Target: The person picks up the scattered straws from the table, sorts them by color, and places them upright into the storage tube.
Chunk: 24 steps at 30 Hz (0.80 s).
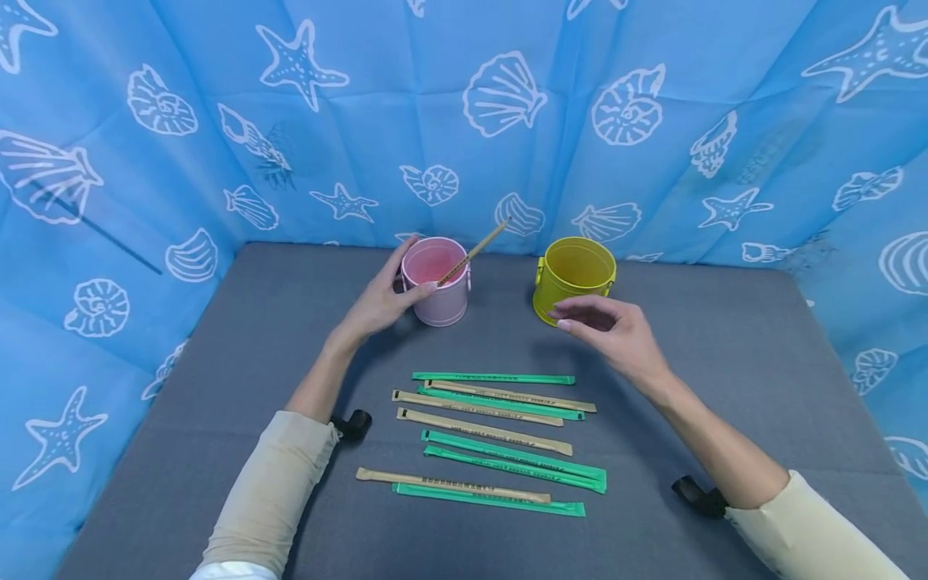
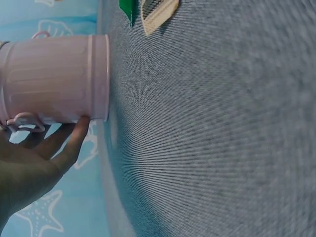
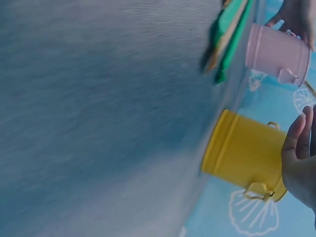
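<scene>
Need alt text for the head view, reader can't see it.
A person's left hand grips a pink bucket with a tan straw sticking out; their empty right hand is at a yellow bucket. Nearer the camera, green and tan wrapped straws lie on a gray tabletop. Behind hangs a blue seashell-print curtain.

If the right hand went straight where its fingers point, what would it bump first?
Probably the pink bucket or the thin stick poking out of it. The right hand points leftward, past the yellow bucket, but its height is hard to judge.
</scene>
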Available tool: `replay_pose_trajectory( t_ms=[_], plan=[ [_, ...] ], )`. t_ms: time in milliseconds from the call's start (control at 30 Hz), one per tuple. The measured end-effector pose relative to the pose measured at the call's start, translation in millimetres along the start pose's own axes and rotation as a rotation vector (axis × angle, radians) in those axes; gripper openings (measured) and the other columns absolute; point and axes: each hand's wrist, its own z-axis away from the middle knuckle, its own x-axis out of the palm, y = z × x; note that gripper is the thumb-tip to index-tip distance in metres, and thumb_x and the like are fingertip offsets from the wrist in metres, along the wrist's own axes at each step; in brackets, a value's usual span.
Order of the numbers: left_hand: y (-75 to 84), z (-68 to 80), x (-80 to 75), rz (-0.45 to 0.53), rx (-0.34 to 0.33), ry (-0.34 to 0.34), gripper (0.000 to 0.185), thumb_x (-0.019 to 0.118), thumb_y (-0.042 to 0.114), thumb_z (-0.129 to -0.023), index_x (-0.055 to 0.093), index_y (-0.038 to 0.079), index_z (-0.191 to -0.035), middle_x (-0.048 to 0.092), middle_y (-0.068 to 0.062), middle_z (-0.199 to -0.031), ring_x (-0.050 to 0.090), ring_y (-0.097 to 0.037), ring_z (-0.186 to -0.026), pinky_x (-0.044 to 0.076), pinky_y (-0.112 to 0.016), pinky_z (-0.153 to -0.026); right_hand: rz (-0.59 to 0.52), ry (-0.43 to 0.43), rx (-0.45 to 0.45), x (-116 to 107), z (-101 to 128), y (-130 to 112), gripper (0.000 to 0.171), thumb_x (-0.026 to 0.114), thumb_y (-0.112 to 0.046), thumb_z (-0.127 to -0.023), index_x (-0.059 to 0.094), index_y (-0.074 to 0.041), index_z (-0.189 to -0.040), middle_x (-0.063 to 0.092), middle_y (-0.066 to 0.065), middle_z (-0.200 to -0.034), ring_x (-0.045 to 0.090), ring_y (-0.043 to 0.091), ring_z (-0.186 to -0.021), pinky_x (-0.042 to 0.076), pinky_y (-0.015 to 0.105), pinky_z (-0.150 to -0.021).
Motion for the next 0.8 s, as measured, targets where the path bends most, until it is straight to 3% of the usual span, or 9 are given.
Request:
replay_pose_trajectory(
  t_ms=[400,800],
  plan=[
    [1.2,-6.6,-6.0,0.010,0.015,0.010,0.084,0.073,0.037,-0.090,0.023,0.027,-0.157,0.037,-0.006,-0.154,0.038,-0.025,-0.138,0.035,-0.051,-0.110,0.063,-0.011,0.074,-13.3,24.9,20.5,0.025,0.072,-0.012,-0.092,0.070,-0.006,-0.117,0.072,0.009,-0.112,0.068,0.011,-0.102,0.051,0.019,-0.084],
    [-1.5,-5.2,-0.7,0.093,-0.022,-0.009,0.084,0.072,0.025,-0.092,0.020,0.021,-0.157,0.030,-0.011,-0.157,0.028,-0.027,-0.145,0.023,-0.049,-0.117,0.207,-0.102,0.157,-11.6,57.2,34.5,0.028,0.073,-0.022,-0.092,0.071,-0.011,-0.117,0.072,0.002,-0.111,0.067,0.013,-0.094,0.052,0.020,-0.077]
  ],
)
